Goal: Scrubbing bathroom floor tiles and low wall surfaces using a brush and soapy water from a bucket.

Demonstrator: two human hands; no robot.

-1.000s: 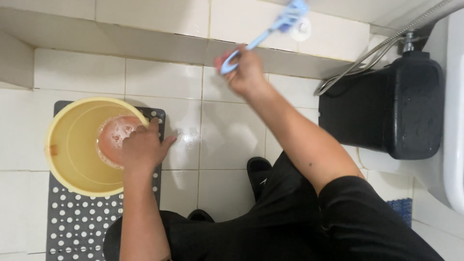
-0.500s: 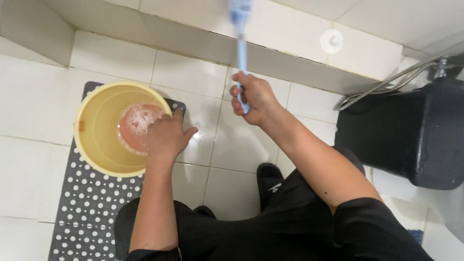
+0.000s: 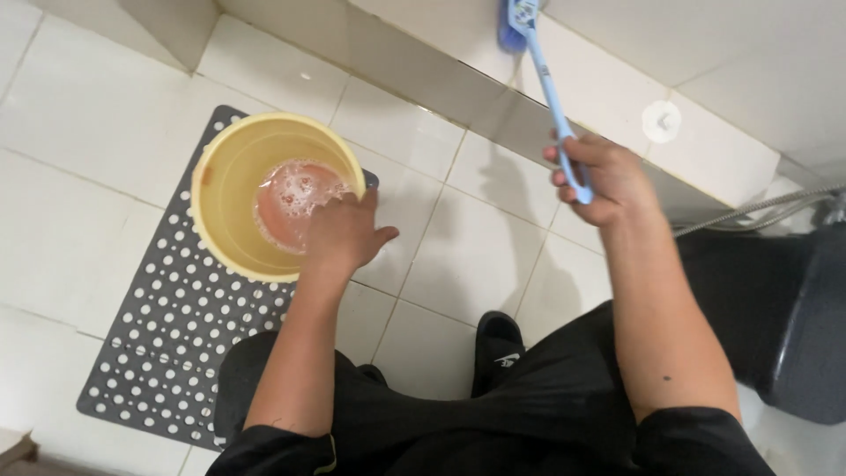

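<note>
A yellow bucket (image 3: 225, 181) with foamy pinkish water stands on a grey perforated mat (image 3: 167, 335). My left hand (image 3: 342, 234) grips the bucket's near right rim. My right hand (image 3: 599, 181) is raised to the right and closed around the handle of a light blue long-handled brush (image 3: 548, 84). The brush head rests against the white tiled wall at the top edge of the view.
White floor tiles surround the mat. A black toilet (image 3: 784, 317) sits at the right, with a metal hose (image 3: 758, 210) running behind it. A white round wall fitting (image 3: 662, 121) is near the brush. My black shoe (image 3: 498, 344) is on the floor between my knees.
The view has swung right and down. My right hand has swung the brush from upper right to a more upright line against the wall. My left hand stays on the bucket rim.
</note>
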